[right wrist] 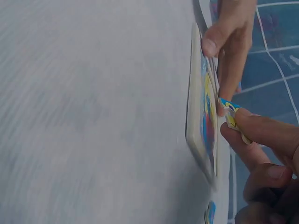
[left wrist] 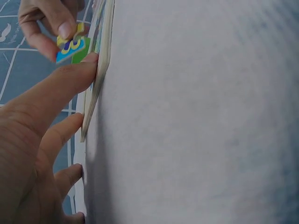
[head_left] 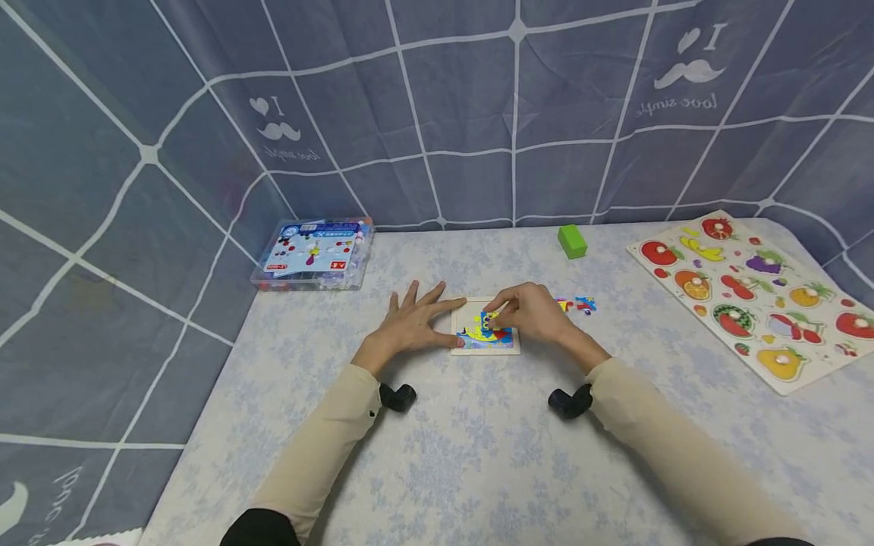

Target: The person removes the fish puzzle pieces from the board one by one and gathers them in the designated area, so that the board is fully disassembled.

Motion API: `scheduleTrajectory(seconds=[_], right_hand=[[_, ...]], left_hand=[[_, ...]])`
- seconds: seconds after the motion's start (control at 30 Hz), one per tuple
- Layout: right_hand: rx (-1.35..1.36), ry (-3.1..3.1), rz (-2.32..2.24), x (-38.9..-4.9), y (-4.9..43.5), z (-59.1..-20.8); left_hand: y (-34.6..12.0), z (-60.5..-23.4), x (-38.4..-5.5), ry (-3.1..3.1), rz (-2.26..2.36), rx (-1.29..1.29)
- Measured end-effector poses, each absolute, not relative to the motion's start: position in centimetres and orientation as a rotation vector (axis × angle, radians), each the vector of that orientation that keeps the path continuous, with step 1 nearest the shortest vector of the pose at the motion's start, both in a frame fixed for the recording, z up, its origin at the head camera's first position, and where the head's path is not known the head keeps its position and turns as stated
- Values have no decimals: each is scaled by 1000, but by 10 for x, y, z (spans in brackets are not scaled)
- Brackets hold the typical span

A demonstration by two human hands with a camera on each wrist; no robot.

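Observation:
A small jigsaw piece (head_left: 486,321), blue and yellow, is pinched between the thumb and finger of my right hand (head_left: 536,312). It is raised a little over a wooden puzzle board (head_left: 486,352) with a pale rim. Assembled pieces (head_left: 478,338) with a colourful picture cover the lower part of the board. My left hand (head_left: 410,322) has its fingers spread, the thumb and a finger touching the board's left side. In the left wrist view the held piece (left wrist: 70,50) shows a tilted face; the right wrist view shows it just off the board (right wrist: 194,93).
Loose puzzle pieces (head_left: 585,305) lie right of the board, partly behind my right hand. A green block (head_left: 572,241) stands farther back. At the back left is a clear plastic box (head_left: 312,284); a fruit peg board (head_left: 751,303) lies on the right. Patterned curtains (head_left: 471,114) border the table.

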State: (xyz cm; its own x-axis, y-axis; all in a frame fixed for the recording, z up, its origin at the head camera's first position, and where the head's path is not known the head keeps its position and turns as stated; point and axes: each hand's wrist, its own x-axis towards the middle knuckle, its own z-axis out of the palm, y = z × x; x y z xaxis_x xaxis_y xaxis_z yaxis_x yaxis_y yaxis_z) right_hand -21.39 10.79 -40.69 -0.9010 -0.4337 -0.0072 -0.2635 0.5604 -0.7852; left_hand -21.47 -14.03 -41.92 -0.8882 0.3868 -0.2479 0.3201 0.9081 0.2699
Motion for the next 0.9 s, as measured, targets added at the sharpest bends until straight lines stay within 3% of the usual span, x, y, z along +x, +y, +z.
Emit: scheduleTrajectory(seconds=[0.4,0.9], right_hand=[[-430,2686,-1164,-209,160,-410],[-367,2719,-1112,-207,166,-417]], left_hand=[[-143,-422,-213,2786,355,540],[-143,-423,-213,2784,377,540]])
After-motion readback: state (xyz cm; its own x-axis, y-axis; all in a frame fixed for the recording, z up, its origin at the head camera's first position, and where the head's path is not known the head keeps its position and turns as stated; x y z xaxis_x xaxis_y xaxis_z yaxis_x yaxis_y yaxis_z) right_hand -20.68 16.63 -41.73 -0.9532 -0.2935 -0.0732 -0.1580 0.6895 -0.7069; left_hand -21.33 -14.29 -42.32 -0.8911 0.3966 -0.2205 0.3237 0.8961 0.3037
